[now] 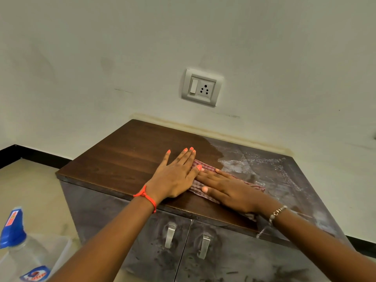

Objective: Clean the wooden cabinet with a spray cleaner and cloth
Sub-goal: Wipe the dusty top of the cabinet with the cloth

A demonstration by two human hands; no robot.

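Both grips lie flat and released, fingers straight, pressing down without clutching. The left grip rests mostly on bare wood with its thumb edge over the cloth. The right grip lies across the cloth's middle, its fingertips touching the left thumb.

Nearest, at 8 o'clock, the spray bottle stands low beside the cabinet, well apart from both grips; what it stands in is unclear. At 6 o'clock the doors look smeared and dusty, with two metal handles side by side. Above them the counter is dark and clean from 9 to 11 o'clock of the grips, so the job looks roughly half done.

The cloth is thin, checked and soft, and probably damp. It should slide easily under flat palms but bunch if pushed from one edge, so pressure spread across its middle suits it best. To lift it, pinching a corner would do, since it weighs little.

At 2 o'clock of the grips a grey, foamy wet patch covers the rest of the counter, probably slick underhand. Farthest, at 12 o'clock, a socket sits on the wall, so spray is best kept low.
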